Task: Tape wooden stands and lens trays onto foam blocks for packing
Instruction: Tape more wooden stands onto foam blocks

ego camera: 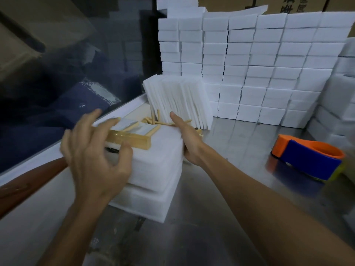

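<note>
A short stack of white foam blocks (159, 166) lies on the steel table in front of me. On the top block's far left lies a wooden stand (132, 140) with its sticks, under glossy tape, and a clear lens tray (138, 128) beside it. My left hand (96, 156) hovers over the stand with fingers spread and bent; it is blurred and grips nothing that I can make out. My right hand (187, 137) grips the right edge of the top block, thumb pointing away along the top.
An orange and blue tape dispenser (309, 158) lies on the table at the right. Loose wooden sticks (153, 120) and upright thin foam sheets (178, 102) stand behind the stack. A wall of stacked foam blocks (259, 70) fills the back. A glass pane (57, 83) borders the left.
</note>
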{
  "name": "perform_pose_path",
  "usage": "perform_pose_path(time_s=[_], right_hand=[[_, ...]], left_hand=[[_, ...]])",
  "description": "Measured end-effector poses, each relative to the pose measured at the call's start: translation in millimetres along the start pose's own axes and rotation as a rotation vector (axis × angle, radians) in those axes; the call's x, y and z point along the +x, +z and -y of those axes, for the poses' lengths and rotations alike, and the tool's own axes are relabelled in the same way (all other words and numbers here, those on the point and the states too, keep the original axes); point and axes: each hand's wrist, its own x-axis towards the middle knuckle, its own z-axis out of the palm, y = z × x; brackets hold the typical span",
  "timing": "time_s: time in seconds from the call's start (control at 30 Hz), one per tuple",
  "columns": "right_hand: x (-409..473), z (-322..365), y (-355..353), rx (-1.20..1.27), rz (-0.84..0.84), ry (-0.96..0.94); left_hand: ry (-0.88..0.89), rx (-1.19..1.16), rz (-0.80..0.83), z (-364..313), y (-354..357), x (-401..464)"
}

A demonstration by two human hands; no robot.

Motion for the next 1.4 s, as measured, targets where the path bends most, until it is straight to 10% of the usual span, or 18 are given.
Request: perform_pose_path(time_s=[0.4, 1.4], right_hand=[[-1, -15, 6, -0.121, -0.052, -0.107], [-34, -10, -44, -0.400, -0.137, 0.023]], left_hand=[[0.146, -0.021, -0.063, 5, 18, 14], [0.071, 0.181, 0.350, -69, 11, 56]])
